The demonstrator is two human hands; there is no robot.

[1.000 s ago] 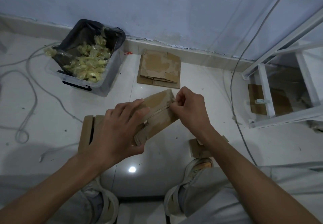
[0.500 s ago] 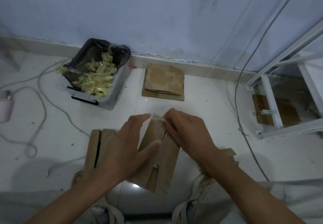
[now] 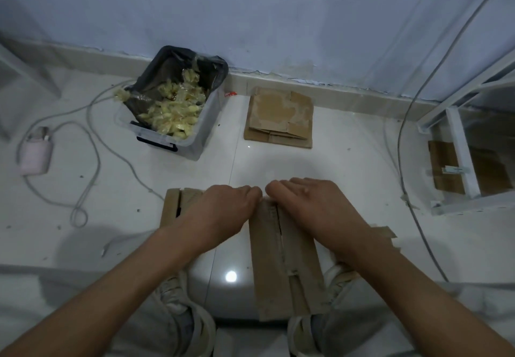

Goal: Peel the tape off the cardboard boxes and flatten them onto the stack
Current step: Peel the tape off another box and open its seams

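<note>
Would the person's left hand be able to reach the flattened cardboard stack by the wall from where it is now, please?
Probably yes. The left hand rests on the box being worked on, and only bare floor lies between it and the flattened stack. It looks a long stretch, so leaning forward may be needed.

Box (image 3: 281,262) matt brown cardboard; floor (image 3: 348,167) glossy white tile; bin (image 3: 195,139) clear plastic.

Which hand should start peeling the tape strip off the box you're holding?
Right, probably. The right hand has its fingertips at the far end of the tape seam running down the cardboard box. The left hand lies on the box's left edge, better placed to steady it.
</note>
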